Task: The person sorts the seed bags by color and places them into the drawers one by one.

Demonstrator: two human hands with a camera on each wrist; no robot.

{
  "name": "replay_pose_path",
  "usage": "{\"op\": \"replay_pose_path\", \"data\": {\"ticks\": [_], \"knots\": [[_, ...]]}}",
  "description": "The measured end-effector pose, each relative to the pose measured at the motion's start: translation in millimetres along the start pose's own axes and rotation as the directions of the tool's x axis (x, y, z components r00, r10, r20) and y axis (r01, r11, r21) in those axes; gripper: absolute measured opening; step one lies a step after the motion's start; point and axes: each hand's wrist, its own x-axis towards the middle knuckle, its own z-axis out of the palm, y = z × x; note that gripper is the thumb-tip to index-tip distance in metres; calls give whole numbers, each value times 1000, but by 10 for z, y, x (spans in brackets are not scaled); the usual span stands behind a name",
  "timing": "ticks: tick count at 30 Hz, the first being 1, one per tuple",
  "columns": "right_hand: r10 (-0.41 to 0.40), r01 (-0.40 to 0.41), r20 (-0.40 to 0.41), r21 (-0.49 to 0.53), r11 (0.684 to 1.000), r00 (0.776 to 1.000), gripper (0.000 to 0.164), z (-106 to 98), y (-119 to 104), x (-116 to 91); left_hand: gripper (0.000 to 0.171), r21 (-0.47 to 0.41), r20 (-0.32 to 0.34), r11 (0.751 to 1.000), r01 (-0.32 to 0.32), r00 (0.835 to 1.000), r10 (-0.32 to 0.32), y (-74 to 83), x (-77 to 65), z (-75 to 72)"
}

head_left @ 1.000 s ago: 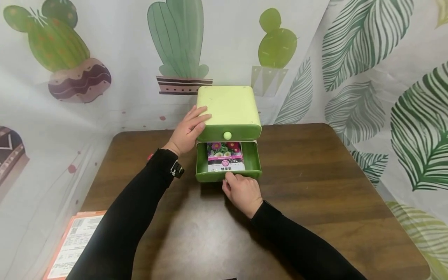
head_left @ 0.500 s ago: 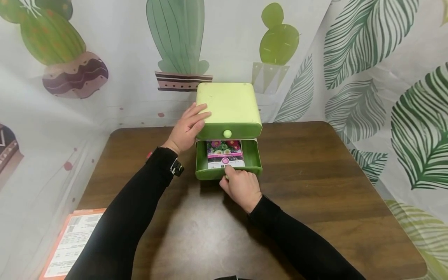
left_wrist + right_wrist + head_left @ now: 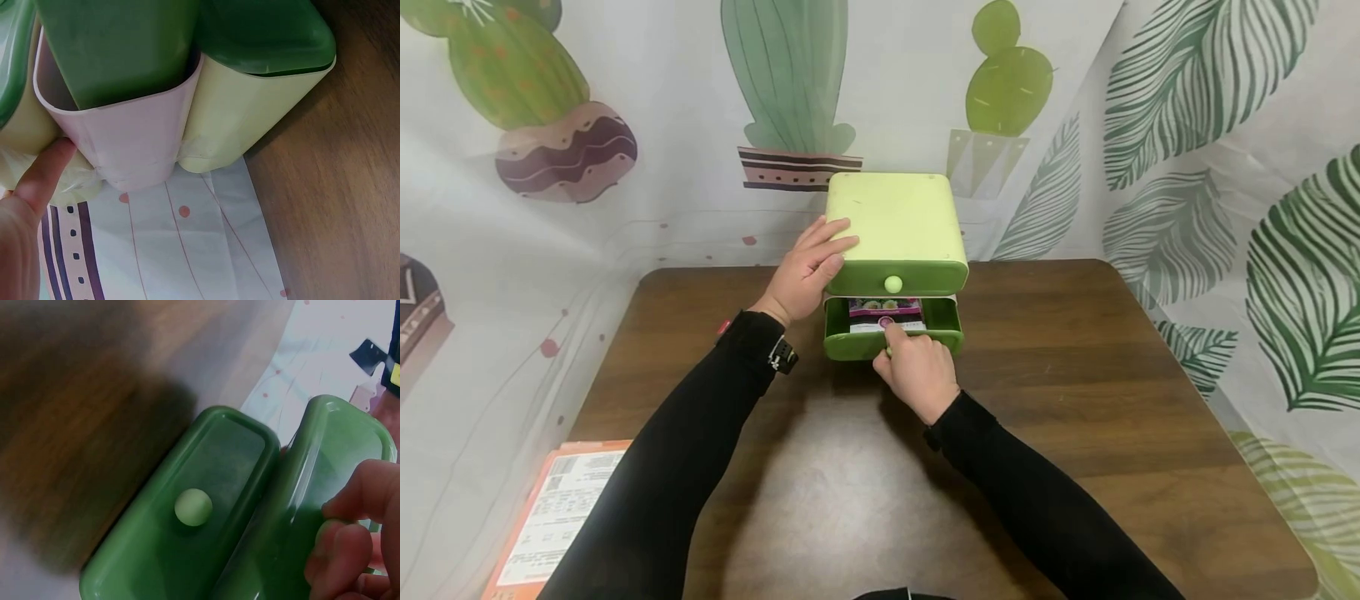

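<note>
A small drawer cabinet (image 3: pixel 895 217) with a pale yellow-green top stands at the back of the table. Its middle drawer (image 3: pixel 850 347), dark green, is partly pulled out of a pink housing (image 3: pixel 134 140). Inside lies a flat packet (image 3: pixel 886 315) printed with flowers, its far part hidden under the upper drawer. My right hand (image 3: pixel 922 372) pinches this drawer's knob between thumb and fingers. On the cabinet's left top edge rests my left hand (image 3: pixel 805 271), fingers extended, thumb against the side. The bottom drawer (image 3: pixel 231 447), with a round knob (image 3: pixel 193 507), is closed.
A patterned cloth with cacti (image 3: pixel 790 75) and leaves hangs right behind the cabinet. An orange-edged board with printed paper (image 3: pixel 561 517) lies at the table's left front. The brown wooden table (image 3: pixel 1075 400) extends to both sides of the cabinet.
The middle drawer has slid inward, away from me, with my right hand on its knob. Less of the packet shows. My left hand has stayed on the cabinet.
</note>
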Motion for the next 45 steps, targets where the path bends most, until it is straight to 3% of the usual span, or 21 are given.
{"op": "replay_pose_path", "data": {"ticks": [6, 20, 33, 45], "knots": [[48, -50, 37, 35, 998, 998, 25, 17, 40, 129, 52, -4, -1, 1000, -16, 1000, 16, 20, 19, -1], [126, -127, 61, 0, 992, 990, 19, 125, 152, 373, 50, -18, -16, 999, -40, 999, 39, 55, 48, 12], [125, -125, -12, -11, 992, 992, 22, 230, 154, 334, 49, 5, 6, 1000, -12, 1000, 12, 79, 53, -34], [155, -157, 49, 35, 987, 987, 22, 254, 169, 339, 50, 18, 44, 1000, 20, 999, -21, 33, 47, -38]]}}
